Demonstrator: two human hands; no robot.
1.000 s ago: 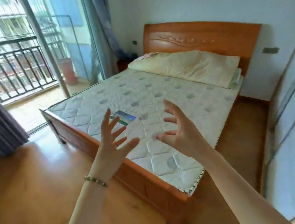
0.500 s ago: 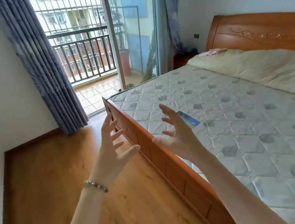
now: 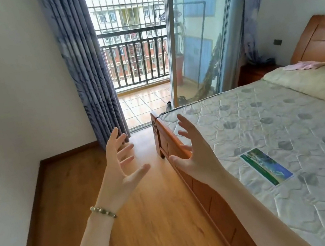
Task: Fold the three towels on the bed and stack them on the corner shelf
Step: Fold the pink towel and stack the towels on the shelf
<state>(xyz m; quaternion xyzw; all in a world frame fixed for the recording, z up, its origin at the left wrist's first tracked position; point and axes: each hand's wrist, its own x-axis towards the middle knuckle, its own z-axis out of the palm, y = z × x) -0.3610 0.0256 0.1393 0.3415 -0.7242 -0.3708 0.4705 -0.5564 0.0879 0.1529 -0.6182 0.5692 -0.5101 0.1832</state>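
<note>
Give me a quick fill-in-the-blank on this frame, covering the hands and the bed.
The left hand and right hand hold ____.
The cloth by the headboard is ____.
The beaded bracelet sits on the ____ wrist.
Missing words: nothing; pink; left.

Hands: your left hand (image 3: pixel 120 173) and right hand (image 3: pixel 198 160) are raised, fingers spread, apart, touching nothing.
Floor lane: bare wooden floor (image 3: pixel 155 232) runs ahead of you between the white wall (image 3: pixel 11 95) and the bed frame (image 3: pixel 167 143).
Right boundary: the bed frame's rail stands near your right hand; the flat mattress (image 3: pixel 287 122) lies beyond it.
Far end: curtain (image 3: pixel 87 71) and glass door panel (image 3: pixel 195 41) flank the open balcony doorway (image 3: pixel 145 104).
Bed head: quilt (image 3: pixel 324 83) and headboard (image 3: pixel 322 38) bound the mattress.
</note>
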